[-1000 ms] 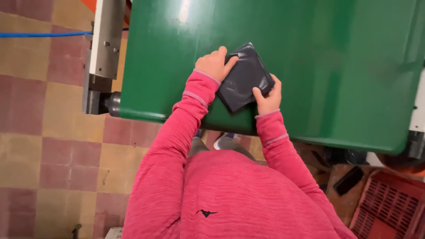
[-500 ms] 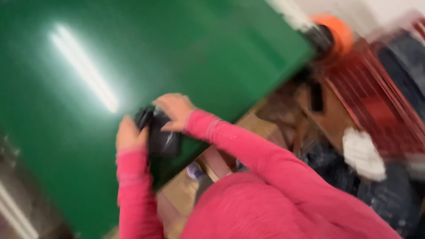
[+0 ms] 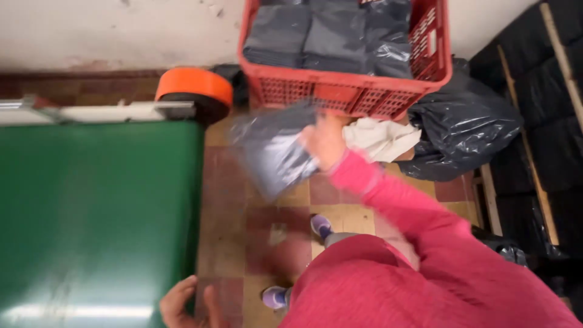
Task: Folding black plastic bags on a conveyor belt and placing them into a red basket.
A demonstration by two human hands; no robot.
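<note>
I am looking down into what is reading as a small packing workshop or warehouse corner. A broad green conveyor belt (image 3: 97,218) with a metal side rail (image 3: 91,112) and an orange end roller (image 3: 194,88) is taking up the left side. A red plastic crate (image 3: 346,91) stacked with grey plastic-wrapped packets (image 3: 328,30) is sitting against a scuffed pale wall (image 3: 109,30), bulging black bags (image 3: 461,127) are piling up beside it, and worn red-and-yellow checkered tiles (image 3: 267,225) are covering the floor.
</note>
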